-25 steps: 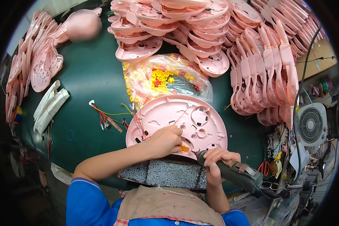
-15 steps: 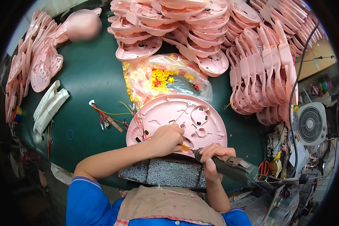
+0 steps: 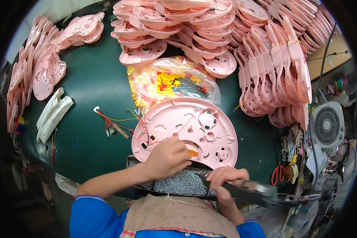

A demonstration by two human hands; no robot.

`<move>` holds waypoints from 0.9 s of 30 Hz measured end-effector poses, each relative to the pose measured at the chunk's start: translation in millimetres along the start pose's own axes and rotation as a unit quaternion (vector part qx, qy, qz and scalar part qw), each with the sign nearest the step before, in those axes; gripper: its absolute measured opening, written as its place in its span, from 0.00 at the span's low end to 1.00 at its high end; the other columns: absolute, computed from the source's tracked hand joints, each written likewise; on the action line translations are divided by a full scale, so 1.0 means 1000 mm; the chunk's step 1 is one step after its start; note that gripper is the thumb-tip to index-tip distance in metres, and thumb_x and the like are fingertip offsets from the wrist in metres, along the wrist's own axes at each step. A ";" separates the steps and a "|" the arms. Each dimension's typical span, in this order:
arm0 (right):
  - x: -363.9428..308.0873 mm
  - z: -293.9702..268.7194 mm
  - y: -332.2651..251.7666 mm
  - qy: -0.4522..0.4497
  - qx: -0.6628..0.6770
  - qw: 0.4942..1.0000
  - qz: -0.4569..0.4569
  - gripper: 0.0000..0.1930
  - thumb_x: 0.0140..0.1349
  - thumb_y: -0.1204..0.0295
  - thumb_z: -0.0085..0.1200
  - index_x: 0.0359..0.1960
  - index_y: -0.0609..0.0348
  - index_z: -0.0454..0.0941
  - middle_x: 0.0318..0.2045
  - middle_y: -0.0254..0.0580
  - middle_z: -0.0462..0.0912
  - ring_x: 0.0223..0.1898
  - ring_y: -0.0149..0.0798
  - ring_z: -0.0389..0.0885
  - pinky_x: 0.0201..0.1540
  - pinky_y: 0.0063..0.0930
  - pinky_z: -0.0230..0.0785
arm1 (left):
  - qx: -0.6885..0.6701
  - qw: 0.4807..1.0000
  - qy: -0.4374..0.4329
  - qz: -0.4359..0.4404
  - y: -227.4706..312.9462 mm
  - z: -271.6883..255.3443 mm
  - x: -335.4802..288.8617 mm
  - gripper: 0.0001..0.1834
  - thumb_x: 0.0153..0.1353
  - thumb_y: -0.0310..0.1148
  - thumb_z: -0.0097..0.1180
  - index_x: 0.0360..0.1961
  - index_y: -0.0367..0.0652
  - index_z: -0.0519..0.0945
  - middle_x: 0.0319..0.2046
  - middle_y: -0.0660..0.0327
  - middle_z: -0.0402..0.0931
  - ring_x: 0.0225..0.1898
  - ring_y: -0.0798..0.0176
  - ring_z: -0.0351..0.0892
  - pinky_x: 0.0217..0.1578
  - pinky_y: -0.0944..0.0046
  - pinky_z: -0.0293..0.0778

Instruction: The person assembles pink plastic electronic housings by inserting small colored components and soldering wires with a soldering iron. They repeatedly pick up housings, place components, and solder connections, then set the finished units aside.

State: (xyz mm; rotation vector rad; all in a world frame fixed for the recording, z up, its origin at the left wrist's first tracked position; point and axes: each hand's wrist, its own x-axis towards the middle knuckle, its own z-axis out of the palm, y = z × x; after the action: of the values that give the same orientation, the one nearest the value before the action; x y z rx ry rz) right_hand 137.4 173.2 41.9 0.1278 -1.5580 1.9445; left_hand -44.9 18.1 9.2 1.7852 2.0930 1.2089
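A pink plastic shell (image 3: 168,115) lies hollow side up in front of me, its inside set with posts, round openings and thin red wires. Near its front edge sits a small orange-yellow plastic piece (image 3: 192,153). My left hand (image 3: 169,156) is beside that piece, over the shell's near edge, with its fingers curled together; anything pinched in them is hidden. My right hand (image 3: 227,180) grips a dark electric screwdriver (image 3: 252,191), blurred by motion, held low at the right of the shell and apart from it. Small metal parts fill a tray (image 3: 168,181) under my left wrist.
A clear bag (image 3: 146,85) of yellow and red star pieces lies behind the shell. Stacked pink shells (image 3: 214,45) rise beyond it and at right (image 3: 279,71). Wires (image 3: 111,123) and white wrapped bundles (image 3: 53,115) lie left; red-handled scissors (image 3: 277,175) and a fan (image 3: 328,125) are right.
The screwdriver has drawn back from the orange-yellow piece, down and to the right. My left hand has moved off the piece, left and toward me. The piece stays in the shell.
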 end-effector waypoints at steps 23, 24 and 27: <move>0.023 0.007 -0.033 -0.030 -0.014 0.999 0.010 0.21 0.62 0.79 0.65 0.51 0.51 0.67 0.25 0.41 0.83 0.25 0.40 0.84 0.38 0.43 0.81 | -0.007 0.997 -0.021 0.068 0.022 0.009 -0.014 0.12 0.50 0.29 0.74 0.35 0.44 0.83 0.34 0.64 0.76 0.39 0.58 0.76 0.45 0.57 0.71; 0.023 0.007 -0.033 -0.036 -0.019 0.999 0.012 0.22 0.61 0.80 0.64 0.52 0.51 0.67 0.25 0.41 0.83 0.25 0.40 0.84 0.38 0.44 0.82 | 0.004 0.996 -0.044 0.079 0.020 0.010 -0.013 0.12 0.51 0.30 0.74 0.35 0.44 0.83 0.34 0.64 0.75 0.39 0.58 0.76 0.44 0.56 0.71; 0.023 0.008 -0.031 -0.046 -0.029 0.998 0.014 0.23 0.59 0.83 0.63 0.52 0.52 0.67 0.25 0.42 0.82 0.26 0.41 0.84 0.39 0.44 0.82 | 0.017 0.992 -0.076 0.102 0.017 0.010 -0.008 0.10 0.53 0.30 0.72 0.35 0.44 0.82 0.33 0.63 0.73 0.38 0.57 0.75 0.43 0.55 0.71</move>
State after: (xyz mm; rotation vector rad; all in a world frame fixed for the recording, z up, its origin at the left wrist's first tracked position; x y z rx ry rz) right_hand 133.0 179.1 81.1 0.1750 -1.6834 1.9368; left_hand -23.7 15.4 10.6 2.0772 1.8990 1.0474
